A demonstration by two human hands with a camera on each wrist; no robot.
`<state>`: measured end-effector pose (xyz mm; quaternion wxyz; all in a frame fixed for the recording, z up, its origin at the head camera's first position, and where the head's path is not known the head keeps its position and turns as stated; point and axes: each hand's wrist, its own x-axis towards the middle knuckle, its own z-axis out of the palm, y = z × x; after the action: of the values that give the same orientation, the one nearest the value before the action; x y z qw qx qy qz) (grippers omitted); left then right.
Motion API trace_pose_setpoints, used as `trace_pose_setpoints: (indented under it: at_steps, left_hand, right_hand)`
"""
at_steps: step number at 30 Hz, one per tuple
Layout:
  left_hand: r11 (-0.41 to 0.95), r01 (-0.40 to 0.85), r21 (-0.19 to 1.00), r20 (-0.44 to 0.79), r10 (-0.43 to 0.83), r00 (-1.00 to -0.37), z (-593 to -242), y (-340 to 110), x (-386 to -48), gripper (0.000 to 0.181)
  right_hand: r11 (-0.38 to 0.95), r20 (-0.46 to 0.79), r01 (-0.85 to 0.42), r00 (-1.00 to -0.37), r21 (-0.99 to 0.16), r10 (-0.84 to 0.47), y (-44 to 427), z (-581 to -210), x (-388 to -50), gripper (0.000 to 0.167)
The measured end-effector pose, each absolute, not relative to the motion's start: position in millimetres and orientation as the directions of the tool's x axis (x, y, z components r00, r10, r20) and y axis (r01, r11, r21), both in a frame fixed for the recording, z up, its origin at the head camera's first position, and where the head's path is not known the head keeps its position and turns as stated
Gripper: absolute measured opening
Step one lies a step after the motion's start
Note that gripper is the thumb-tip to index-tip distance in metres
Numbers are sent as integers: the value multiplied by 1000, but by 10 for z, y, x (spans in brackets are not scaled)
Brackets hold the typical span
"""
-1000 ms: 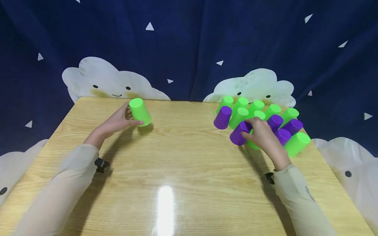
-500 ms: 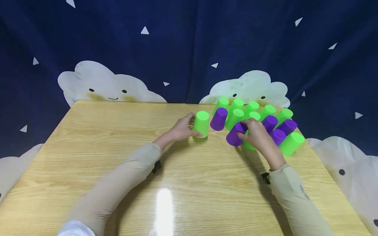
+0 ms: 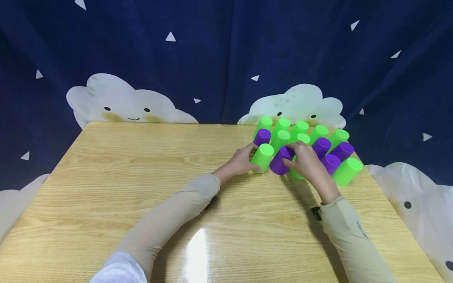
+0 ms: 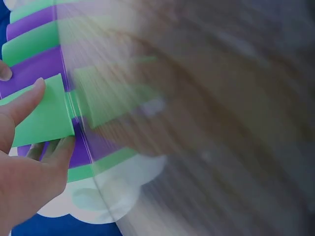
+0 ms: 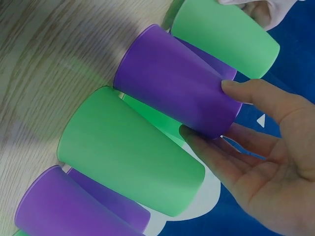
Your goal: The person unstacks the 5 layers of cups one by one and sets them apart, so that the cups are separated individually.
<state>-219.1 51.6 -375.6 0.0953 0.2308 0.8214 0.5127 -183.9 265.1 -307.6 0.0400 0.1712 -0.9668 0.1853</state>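
Note:
My left hand (image 3: 242,160) grips an upside-down green cup (image 3: 262,158) at the front left end of the cup group, thumb on one side and fingers on the other. To its right, my right hand (image 3: 309,167) pinches the top of an upside-down purple cup (image 3: 280,162). In the right wrist view this purple cup (image 5: 174,81) stands between the held green cup (image 5: 221,39) and another green cup (image 5: 130,152). The left wrist view shows the gripped green cup (image 4: 42,115) with its rim at the table surface; reflections cover much of that view.
Behind the hands, several more green cups (image 3: 337,137) and purple cups (image 3: 262,136) stand upside down, close together. One green cup (image 3: 348,171) stands right of my right wrist. Beyond the wooden table (image 3: 148,157) hangs a dark blue curtain (image 3: 198,59) with clouds.
My left hand has carried the green cup from the table's left side rightward to the group, beside the purple cup. My right hand keeps its hold on the purple cup.

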Motion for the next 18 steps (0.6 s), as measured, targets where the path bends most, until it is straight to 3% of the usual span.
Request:
trace_pose_setpoints:
  at_steps: [18]
  left_hand:
    - [463, 269, 844, 29, 462, -886, -3803, 617, -2157, 69]
  right_hand:
    - [878, 135, -343, -939, -334, -316, 2712, -3099, -1803, 54]
